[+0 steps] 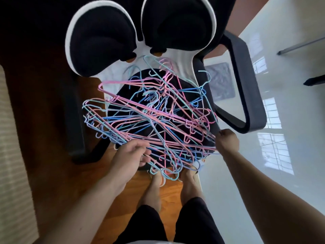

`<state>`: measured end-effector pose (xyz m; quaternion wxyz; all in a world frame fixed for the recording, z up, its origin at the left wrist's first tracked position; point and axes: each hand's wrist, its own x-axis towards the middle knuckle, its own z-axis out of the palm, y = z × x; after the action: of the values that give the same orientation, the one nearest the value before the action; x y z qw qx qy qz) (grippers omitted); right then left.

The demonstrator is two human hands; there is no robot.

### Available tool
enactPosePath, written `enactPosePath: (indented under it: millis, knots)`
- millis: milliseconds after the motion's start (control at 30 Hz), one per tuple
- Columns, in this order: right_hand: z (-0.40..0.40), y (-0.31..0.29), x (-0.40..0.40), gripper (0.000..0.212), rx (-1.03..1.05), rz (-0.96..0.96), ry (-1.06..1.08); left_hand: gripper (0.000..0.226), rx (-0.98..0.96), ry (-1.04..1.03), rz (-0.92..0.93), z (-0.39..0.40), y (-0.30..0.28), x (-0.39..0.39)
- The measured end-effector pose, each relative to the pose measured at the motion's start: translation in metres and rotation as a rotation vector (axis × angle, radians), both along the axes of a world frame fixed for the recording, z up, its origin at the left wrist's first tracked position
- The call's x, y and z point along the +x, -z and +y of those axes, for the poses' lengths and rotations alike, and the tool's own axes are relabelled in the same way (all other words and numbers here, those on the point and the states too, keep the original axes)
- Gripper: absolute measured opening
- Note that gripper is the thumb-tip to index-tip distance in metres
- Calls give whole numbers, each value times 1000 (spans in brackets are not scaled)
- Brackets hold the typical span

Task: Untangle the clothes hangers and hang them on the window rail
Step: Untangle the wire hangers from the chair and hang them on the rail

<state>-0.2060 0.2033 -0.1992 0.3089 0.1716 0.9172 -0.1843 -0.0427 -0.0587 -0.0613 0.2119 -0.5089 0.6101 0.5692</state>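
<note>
Both the left hand (pixel 131 152) and right hand (pixel 226 140) grasp the tangled hangers (pixel 151 120) piled on the chair seat (pixel 177 88), its armrest (pixel 246 88) just beside the right hand.

Both forearms bare, no sleeves, no watch or bands in view. Left hand (pixel 131 153) bare, no rings that I can see; right hand (pixel 227 140) bare too, though it's a bit blurred so can't be sure re rings. Black shorts (pixel 191 221) on both legs, ending approx at the knee. Below the shorts: bare shins, bare feet (pixel 189 178). A pale strip under the shorts, prob. a shirt hem.
</note>
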Motion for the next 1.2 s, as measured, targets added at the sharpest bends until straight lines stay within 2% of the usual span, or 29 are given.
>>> enactPosePath:
  millis: [100, 267, 433, 567, 667, 800, 933, 1000, 1100, 1200]
  knots:
    - [1, -6, 6, 16, -77, 75, 54, 27, -1, -1, 13, -5, 1, 1]
    - [1, -58, 24, 11, -588, 52, 346, 28, 80, 53, 57, 4, -4, 0]
    - [4, -116, 43, 18, -753, 67, 331, 23, 182, 94, 87, 21, -4, 1]
    - [8, -138, 56, 22, -786, 35, 246, 22, 255, 39, 91, 35, -9, -5]
    - [6, -147, 61, 25, -800, 6, 148, 24, 324, -114, 93, 42, -13, -11]
    - [-1, -159, 69, 24, -835, -62, 72, 28, 544, -364, 62, 49, -22, -17]
    - [-17, -173, 82, 24, -949, -191, -56, 62, 723, -468, 41, 60, -28, -16]
    - [-22, -175, 86, 24, -940, -209, -216, 74, 708, -459, 23, 65, -28, -17]
    - [-32, -177, 87, 25, -947, -236, -440, 63, 650, -590, 2, 68, -27, -22]
    - [-38, -183, 74, 29, -1020, -380, -483, 52, 608, -654, 22, 65, -26, -23]
